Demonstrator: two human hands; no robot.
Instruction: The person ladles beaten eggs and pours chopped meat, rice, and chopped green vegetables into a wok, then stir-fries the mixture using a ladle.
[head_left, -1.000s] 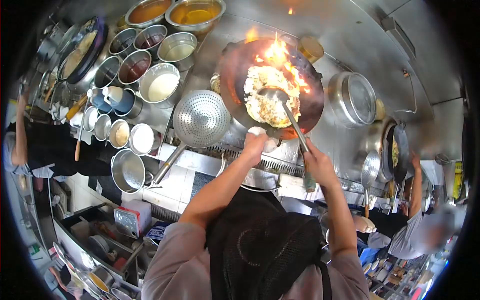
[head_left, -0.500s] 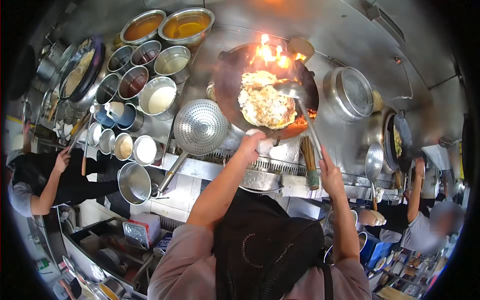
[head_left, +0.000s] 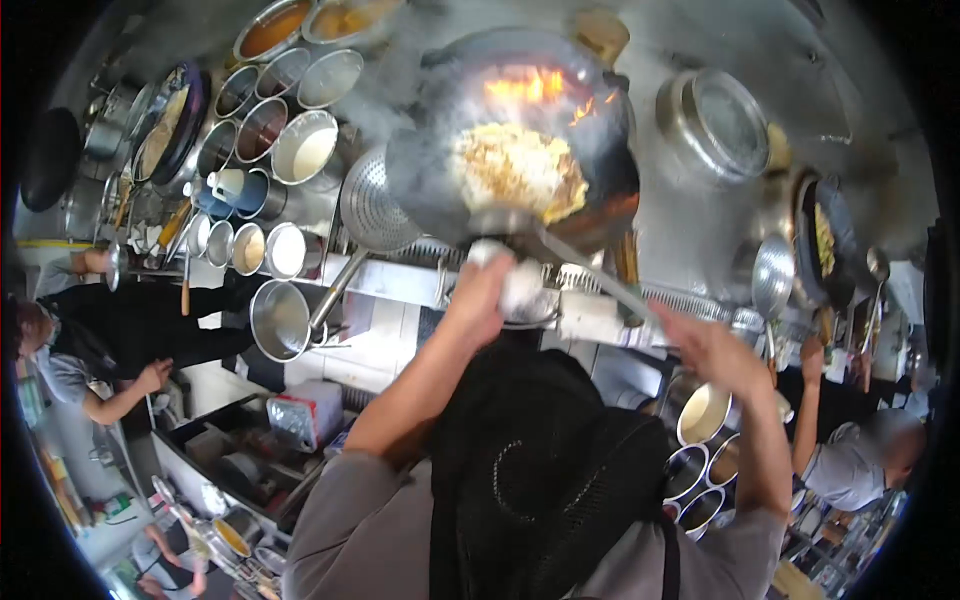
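A dark wok [head_left: 608, 165] sits tilted over the stove in front of me, with smoke around it. Inside lies a yellow-and-white mass of food [head_left: 520, 168], looking like rice with egg, and flames [head_left: 525, 85] rise behind it. My left hand [head_left: 482, 300] is closed on a white cloth [head_left: 522, 292] at the wok's near rim; the part gripped underneath is hidden. My right hand [head_left: 712, 345] is wrapped around the handle of a ladle [head_left: 595, 268]. The ladle's bowl is at the near edge of the wok, close to the food.
A perforated strainer [head_left: 375, 205] rests left of the wok, its handle over a metal pot [head_left: 280, 320]. Several containers of sauces and seasonings, including a white one [head_left: 305, 148], stand further left. A metal pot [head_left: 725, 120] is at right. Co-workers [head_left: 860, 465] stand on both sides.
The wok has tipped and come nearer me, and smoke has spread. My right hand has drawn back, bringing the ladle from the food's far right to the near rim. The flames are lower.
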